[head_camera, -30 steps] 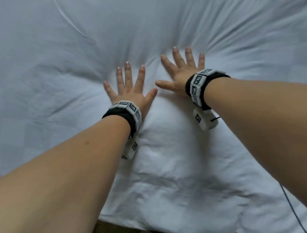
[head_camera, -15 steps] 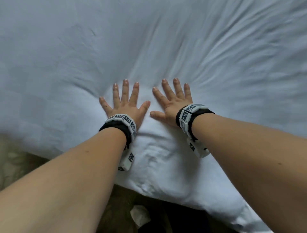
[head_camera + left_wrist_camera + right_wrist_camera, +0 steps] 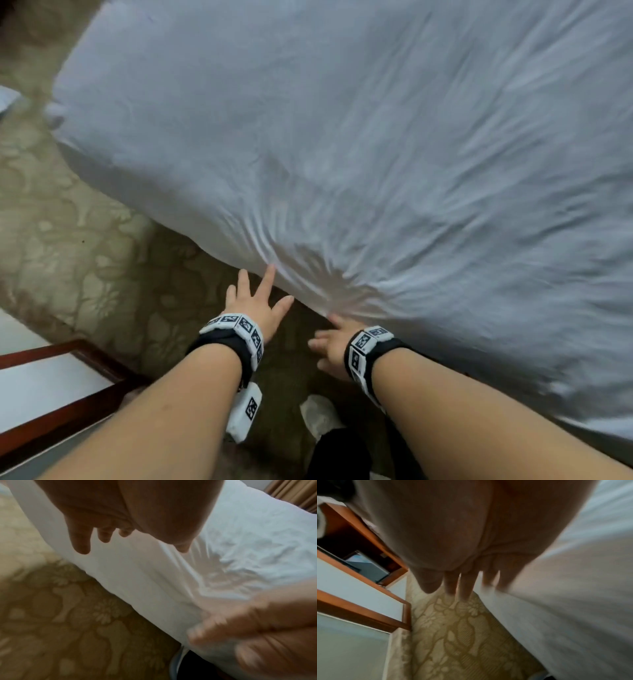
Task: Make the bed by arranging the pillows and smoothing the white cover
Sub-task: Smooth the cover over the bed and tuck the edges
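Patterned beige carpet (image 3: 68, 240) meets red-brown wooden furniture (image 3: 61, 407) (white-panelled).

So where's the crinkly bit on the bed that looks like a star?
Start at the big white cover spread over the bed. Follow its near edge, above the patterned carpet, to where the left hand and right hand reach. Right between their fingertips, creases fan outward from one point, unlike the long shallow wrinkles elsewhere.

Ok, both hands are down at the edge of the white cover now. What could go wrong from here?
Creases fan out across the white cover from the spot by the left hand and right hand; a further pull at the edge may deepen them rather than flatten them. The cover hangs close to the patterned carpet, so its edge could drag on the floor. The wooden frame stands close by the left arm, which could knock it.
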### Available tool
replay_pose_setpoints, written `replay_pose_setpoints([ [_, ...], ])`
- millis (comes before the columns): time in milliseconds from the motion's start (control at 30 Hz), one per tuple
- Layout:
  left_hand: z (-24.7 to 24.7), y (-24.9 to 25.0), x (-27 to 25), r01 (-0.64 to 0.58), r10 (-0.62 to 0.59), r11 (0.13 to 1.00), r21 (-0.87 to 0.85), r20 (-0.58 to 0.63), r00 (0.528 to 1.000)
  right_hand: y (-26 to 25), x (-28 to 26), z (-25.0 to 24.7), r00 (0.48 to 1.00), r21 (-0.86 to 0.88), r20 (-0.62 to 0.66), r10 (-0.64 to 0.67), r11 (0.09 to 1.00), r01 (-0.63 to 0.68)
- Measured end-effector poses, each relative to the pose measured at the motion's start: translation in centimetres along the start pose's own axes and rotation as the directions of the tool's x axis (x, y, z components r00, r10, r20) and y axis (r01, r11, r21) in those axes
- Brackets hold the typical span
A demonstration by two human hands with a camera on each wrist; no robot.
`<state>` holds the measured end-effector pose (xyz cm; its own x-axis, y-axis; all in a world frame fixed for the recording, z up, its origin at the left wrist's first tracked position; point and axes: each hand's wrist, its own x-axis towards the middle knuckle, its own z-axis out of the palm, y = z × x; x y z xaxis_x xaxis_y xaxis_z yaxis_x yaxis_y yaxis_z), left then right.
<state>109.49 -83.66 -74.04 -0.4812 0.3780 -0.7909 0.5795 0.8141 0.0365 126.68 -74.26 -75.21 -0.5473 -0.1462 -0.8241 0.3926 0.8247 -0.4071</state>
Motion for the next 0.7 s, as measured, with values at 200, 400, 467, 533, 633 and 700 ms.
replay_pose_setpoints([
  [200, -12.7, 4.3, -1.4, -0.022, 0.025, 0.999, 0.024, -0.167, 0.986, 0.4, -4.7, -8.3, 0.998, 0.265, -0.058, 0.035, 0.964, -0.019],
  [400, -24.2, 19.7, 0.5, -0.185, 0.189, 0.982, 0.045, -0.33, 0.925, 12.7, -11.9, -20.3, 0.884, 0.434, -0.371, 0.284, 0.895, -0.106],
  [467, -26.8, 25.6, 1.3, -0.224, 0.241, 0.971, 0.088, -0.348, 0.906, 17.8, -14.7, -22.9, 0.805, 0.509, -0.443, 0.395, 0.85, -0.137],
  [533, -28.7, 31.6, 2.1, -0.281, 0.311, 0.95, 0.134, -0.367, 0.877, 22.7, -17.6, -24.6, 0.713, 0.57, -0.49, 0.501, 0.803, -0.173],
  [633, -30.2, 38.9, 2.8, -0.365, 0.414, 0.91, 0.196, -0.381, 0.826, 28.5, -21.4, -25.9, 0.575, 0.645, -0.519, 0.633, 0.731, -0.222],
  [700, -30.7, 42.3, 3.1, -0.41, 0.483, 0.874, 0.262, -0.376, 0.791, 31.5, -23.0, -26.3, 0.512, 0.683, -0.516, 0.686, 0.691, -0.238],
])
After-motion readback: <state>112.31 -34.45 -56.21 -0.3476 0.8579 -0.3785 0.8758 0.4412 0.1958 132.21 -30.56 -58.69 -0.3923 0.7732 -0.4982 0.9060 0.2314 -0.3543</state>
